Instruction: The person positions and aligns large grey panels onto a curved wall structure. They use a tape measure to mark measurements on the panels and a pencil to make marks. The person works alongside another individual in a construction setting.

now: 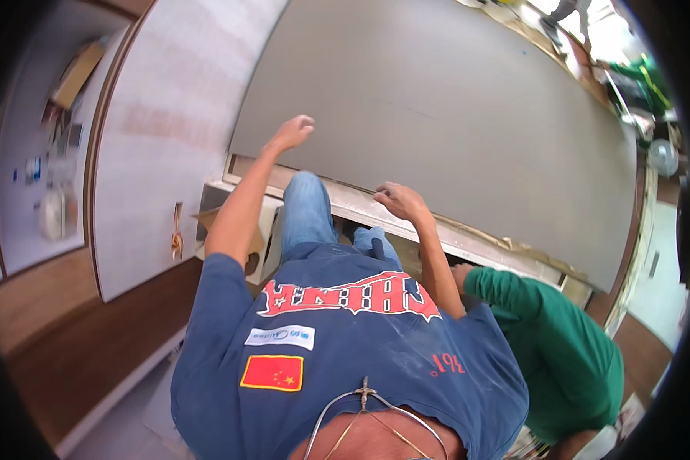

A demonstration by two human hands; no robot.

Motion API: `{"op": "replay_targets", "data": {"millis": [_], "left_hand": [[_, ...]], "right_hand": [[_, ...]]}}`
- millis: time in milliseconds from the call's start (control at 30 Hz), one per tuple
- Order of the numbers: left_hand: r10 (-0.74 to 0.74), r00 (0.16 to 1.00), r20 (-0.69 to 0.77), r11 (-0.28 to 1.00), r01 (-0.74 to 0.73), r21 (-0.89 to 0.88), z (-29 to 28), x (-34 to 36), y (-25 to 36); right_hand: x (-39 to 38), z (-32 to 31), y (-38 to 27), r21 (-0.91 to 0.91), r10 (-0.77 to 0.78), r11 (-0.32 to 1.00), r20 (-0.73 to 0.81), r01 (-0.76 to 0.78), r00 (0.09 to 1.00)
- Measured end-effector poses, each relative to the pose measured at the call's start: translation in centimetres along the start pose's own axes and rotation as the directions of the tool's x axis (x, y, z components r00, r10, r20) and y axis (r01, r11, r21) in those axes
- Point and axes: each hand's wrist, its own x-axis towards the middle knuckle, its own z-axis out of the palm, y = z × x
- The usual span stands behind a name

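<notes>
A large flat grey panel (437, 115) lies in front of me, its near edge above a pale wooden frame (360, 204). My left hand (293, 132) hovers over the panel's left part, fingers loosely bent, with nothing in it. Near the panel's front edge is my right hand (400, 201), its fingers slightly curled and apart, holding nothing that I can see. Whether either hand touches the panel I cannot tell. My knee (305, 201) is bent up against the wooden frame, between my arms.
A person in a green top (552, 337) crouches close on my right, one hand near the frame. A pale cabinet door (161, 153) with a handle cutout stands at left, beside a shelf holding a cardboard box (77, 75). Another person in green (644, 80) is at the far right.
</notes>
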Motion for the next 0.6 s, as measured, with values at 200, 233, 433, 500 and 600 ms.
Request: {"op": "replay_targets", "data": {"millis": [200,233,433,500,600], "left_hand": [[0.06,0.99,-0.126,0.997,-0.066,-0.051,2.4,0.5,0.2],[-0.01,0.986,-0.168,0.983,-0.021,-0.182,2.9,0.3,-2.5],[-0.278,0.96,0.04,0.884,0.272,-0.38,5.2,-0.6,-4.2],[-0.288,0.939,0.187,0.896,0.333,-0.295,7.5,-0.3,-3.7],[-0.311,0.858,0.41,0.918,0.382,-0.105,10.9,0.9,-3.7]], "right_hand": [[-1.9,-0.2,3.2,0.074,0.063,0.996,-0.08,-0.057,0.995],[-2.5,-0.2,4.0,0.081,0.068,0.995,-0.096,-0.061,0.993],[-4.7,-2.3,6.4,0.15,0.194,0.975,-0.207,-0.165,0.959],[-5.6,-2.3,7.3,0.212,0.224,0.963,-0.274,-0.168,0.935],[-6.2,-1.3,9.4,0.344,0.269,0.931,-0.416,-0.123,0.869]]}}
